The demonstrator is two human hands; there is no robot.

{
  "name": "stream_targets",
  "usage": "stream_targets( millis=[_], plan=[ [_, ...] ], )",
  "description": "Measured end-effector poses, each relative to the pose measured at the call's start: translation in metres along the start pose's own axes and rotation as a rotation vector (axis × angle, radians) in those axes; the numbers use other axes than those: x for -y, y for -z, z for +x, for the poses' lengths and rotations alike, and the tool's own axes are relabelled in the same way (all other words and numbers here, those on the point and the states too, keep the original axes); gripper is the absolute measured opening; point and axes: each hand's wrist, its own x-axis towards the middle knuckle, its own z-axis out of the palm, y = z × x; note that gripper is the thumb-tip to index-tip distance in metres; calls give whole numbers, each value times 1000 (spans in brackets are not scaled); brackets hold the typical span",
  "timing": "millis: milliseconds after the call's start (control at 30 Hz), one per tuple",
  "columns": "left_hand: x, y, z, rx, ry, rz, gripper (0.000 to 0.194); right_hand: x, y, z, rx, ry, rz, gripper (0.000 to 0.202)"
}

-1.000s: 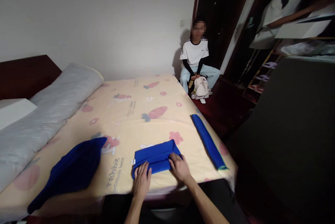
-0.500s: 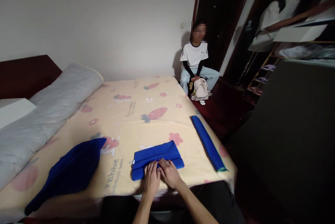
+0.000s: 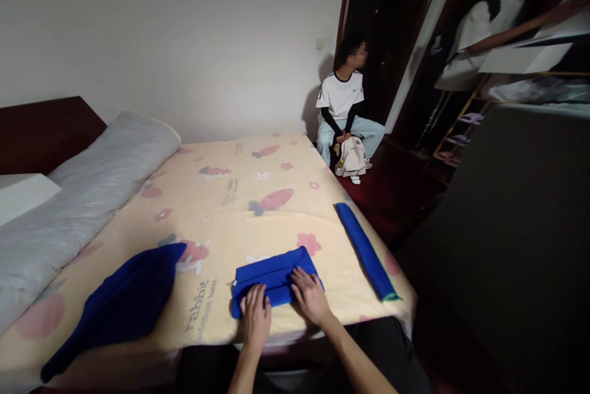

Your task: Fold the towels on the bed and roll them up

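A folded blue cloth [image 3: 271,274] lies flat near the front edge of the bed, with a small white tag at its left end. My left hand [image 3: 255,311] rests on its lower left part, fingers laid over the fabric. On the right part lies my right hand [image 3: 310,295], fingers outstretched and a little apart. To the right, along the bed's side edge, is a rolled or narrowly folded blue cloth [image 3: 364,249] with green edging. A loose, crumpled dark blue cloth [image 3: 131,299] spreads over the bed at the left.
The bed [image 3: 221,209] has a patterned cream sheet. A rolled grey quilt [image 3: 106,179] and a white box [image 3: 27,194] lie on the left. One person [image 3: 343,99] sits beyond the far corner with a white backpack [image 3: 354,157]; another person [image 3: 483,31] stands by a rack at right.
My hands have moved apart from the middle of the folded cloth, the left towards its left end, the right towards its right end. The seated person's head has turned.
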Motion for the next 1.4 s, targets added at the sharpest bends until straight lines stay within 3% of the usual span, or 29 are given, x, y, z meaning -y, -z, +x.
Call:
stream_targets(
  millis=[67, 133, 200, 333, 433, 567, 700, 800, 933, 1033, 1100, 1167, 1233, 1400],
  plan=[
    [-16, -9, 6, 81, -93, -40, 41, 17, -8, 6, 86, 83, 63, 44],
    [-17, -13, 10, 114, -104, -39, 41, 22, -12, 10, 119, 84, 72, 42],
    [-3, -9, 10, 110, -67, -30, 39, 11, -11, 10, 80, 8, 30, 42],
    [46, 9, -2, 49, 31, -17, 39, -35, 3, -1, -37, -168, -91, 42],
    [61, 17, -10, -23, 129, 38, 37, -56, 10, -10, -74, -241, -141, 42],
    [31, 9, -8, -99, 101, 65, 38, -34, 8, -10, -81, -211, -112, 44],
    [-12, -9, 5, 37, -114, -46, 42, 14, -3, 1, 57, 12, 48, 45],
    [-17, -15, 11, 105, -134, -38, 43, 31, -11, 9, 143, 49, 99, 45],
    [26, -7, 8, 85, -59, 5, 40, 5, -6, 10, 87, -111, 16, 45],
    [65, 3, -2, -14, 43, 46, 38, -30, 2, 4, 8, -243, -77, 46],
    [76, 7, -7, -102, 110, 81, 36, -46, 7, 0, -24, -296, -120, 46],
    [70, 6, -8, -184, 152, 106, 35, -49, 9, -2, -49, -296, -130, 47],
    [50, 2, -3, -207, 133, 86, 35, -39, 8, 0, -52, -228, -98, 48],
    [-9, -15, 17, 17, -130, -71, 42, 14, -5, 13, 115, 63, 66, 46]
  ],
)
